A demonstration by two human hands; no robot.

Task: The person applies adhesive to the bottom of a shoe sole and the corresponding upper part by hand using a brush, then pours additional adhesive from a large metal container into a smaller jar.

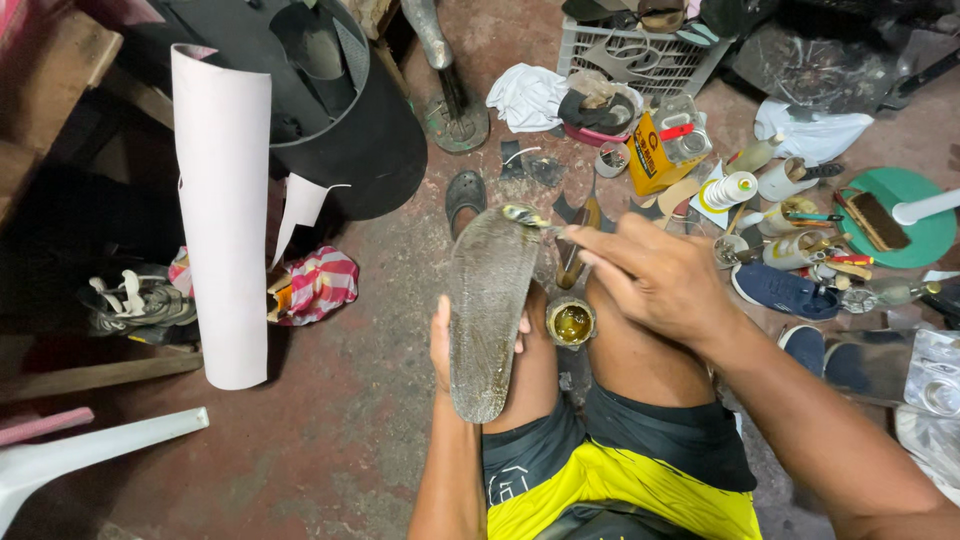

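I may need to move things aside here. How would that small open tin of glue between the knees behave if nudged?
The small open tin looks short and wide, so it probably slides rather than tips. It has no lid on and shows glossy amber liquid, so a hard knock would likely spill. It sits beside the left hand holding the sole.

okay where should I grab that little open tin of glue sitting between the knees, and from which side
Take the tin of glue by its round outer wall, coming from above with fingers either side. Its mouth faces up and is full of glue, so keep off the rim. The shoe sole and both knees crowd its sides.
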